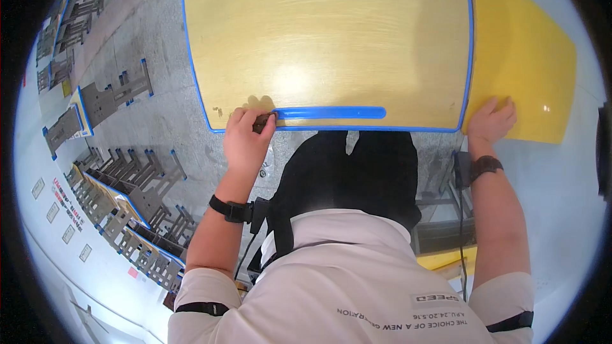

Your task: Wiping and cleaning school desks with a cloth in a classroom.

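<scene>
My left hand (245,139) is at the front left edge of a school desk's wood-grain top (330,48). Between its thumb and fingers it pinches a small dark brown object (260,122), mostly covered by the fingers, so its kind is unclear. That object sits at the left end of a blue pen groove (332,112), which runs along the desk's front edge. On the right, my right hand (492,120) rests with fingers a little apart on a plain yellow panel (526,57) beside the desk. Nothing shows in that hand.
Blue edging (471,48) borders the desk top. Stacked and overturned desks (138,196) stand on the grey floor (153,33) to the left. Cables (461,229) hang from boxes strapped at both wrists. A white wall (564,191) is on the right.
</scene>
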`<state>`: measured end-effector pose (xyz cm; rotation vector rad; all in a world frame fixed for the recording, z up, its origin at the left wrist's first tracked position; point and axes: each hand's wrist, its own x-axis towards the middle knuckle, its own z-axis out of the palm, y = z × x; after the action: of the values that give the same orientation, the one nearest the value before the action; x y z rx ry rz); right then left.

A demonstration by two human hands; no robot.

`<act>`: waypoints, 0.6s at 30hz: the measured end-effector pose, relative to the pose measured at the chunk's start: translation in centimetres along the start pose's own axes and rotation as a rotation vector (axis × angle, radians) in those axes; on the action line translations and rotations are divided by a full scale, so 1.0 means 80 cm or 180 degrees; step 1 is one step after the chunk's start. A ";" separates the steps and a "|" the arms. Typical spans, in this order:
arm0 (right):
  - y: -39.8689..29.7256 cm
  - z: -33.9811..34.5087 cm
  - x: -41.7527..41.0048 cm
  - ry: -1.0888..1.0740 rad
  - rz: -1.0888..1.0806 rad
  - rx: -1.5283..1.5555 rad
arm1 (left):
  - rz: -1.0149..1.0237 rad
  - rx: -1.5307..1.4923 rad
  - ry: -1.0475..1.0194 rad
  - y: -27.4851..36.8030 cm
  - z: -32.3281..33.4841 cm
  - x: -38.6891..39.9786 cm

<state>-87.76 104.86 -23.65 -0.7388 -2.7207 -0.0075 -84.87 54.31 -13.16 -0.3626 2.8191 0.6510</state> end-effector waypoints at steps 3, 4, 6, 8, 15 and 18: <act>-0.003 -0.003 0.001 -0.0063 0.0089 -0.0011 | -0.0165 0.0038 -0.0048 0.006 0.000 0.004; -0.004 -0.002 0.002 -0.0084 0.0122 -0.0036 | -0.0208 0.0196 -0.0069 0.009 0.001 0.005; -0.004 -0.003 0.002 -0.0075 0.0119 -0.0020 | -0.0162 0.0326 -0.0065 0.012 0.003 0.006; -0.004 -0.003 0.003 -0.0067 0.0113 -0.0002 | -0.0119 0.0456 -0.0059 0.017 0.006 0.006; -0.007 -0.003 0.000 -0.0077 0.0115 0.0032 | 0.0693 0.1207 0.0114 0.024 0.013 -0.005; -0.009 -0.004 -0.002 -0.0091 0.0141 0.0010 | 0.0860 0.1333 0.0156 0.027 0.013 -0.011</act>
<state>-87.91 104.14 -23.31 -0.8040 -2.7300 0.0175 -84.47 56.86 -12.96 0.0797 2.9757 0.0836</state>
